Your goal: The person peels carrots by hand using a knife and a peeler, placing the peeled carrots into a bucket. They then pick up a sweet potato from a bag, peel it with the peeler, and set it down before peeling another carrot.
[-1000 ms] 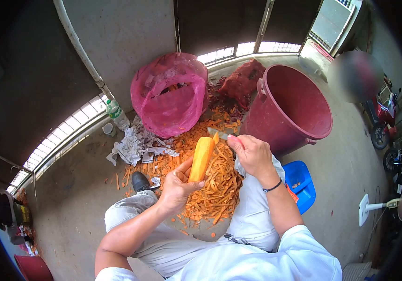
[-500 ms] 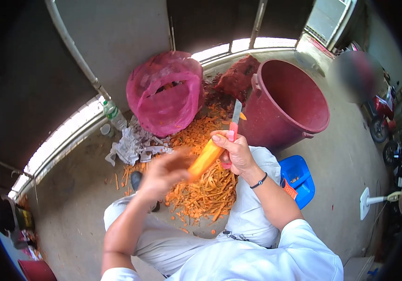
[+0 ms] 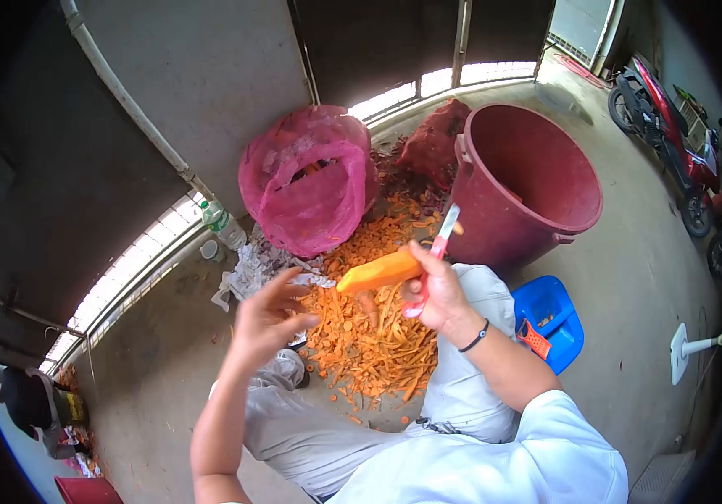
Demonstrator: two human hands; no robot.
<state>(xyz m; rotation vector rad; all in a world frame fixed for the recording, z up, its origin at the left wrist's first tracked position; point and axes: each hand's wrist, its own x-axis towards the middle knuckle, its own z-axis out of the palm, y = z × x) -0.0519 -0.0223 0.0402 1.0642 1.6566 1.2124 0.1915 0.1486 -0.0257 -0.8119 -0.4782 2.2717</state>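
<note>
My right hand (image 3: 438,294) grips a pink-handled knife (image 3: 442,239), its blade pointing up and away. A peeled orange carrot (image 3: 382,270) also sticks out of this hand toward the left, held near its thick end. A small orange scrap clings by the blade. My left hand (image 3: 270,317) is empty, fingers spread, a short way left of the carrot's free end. Below both hands a heap of orange peelings (image 3: 378,361) covers the floor between my legs. A darker, unpeeled-looking carrot (image 3: 368,307) lies on the heap.
A large dark red tub (image 3: 512,227) stands ahead right, near a red mesh sack (image 3: 434,144). Ahead is an open pink plastic bag (image 3: 306,202). Crumpled paper (image 3: 260,267) and a bottle (image 3: 223,225) lie left; a blue tray (image 3: 567,323) sits beside my right knee.
My left hand has come away from the carrot and opened to the left. The carrot, held in my right hand, has turned closer to level. The view has shifted slightly.
</note>
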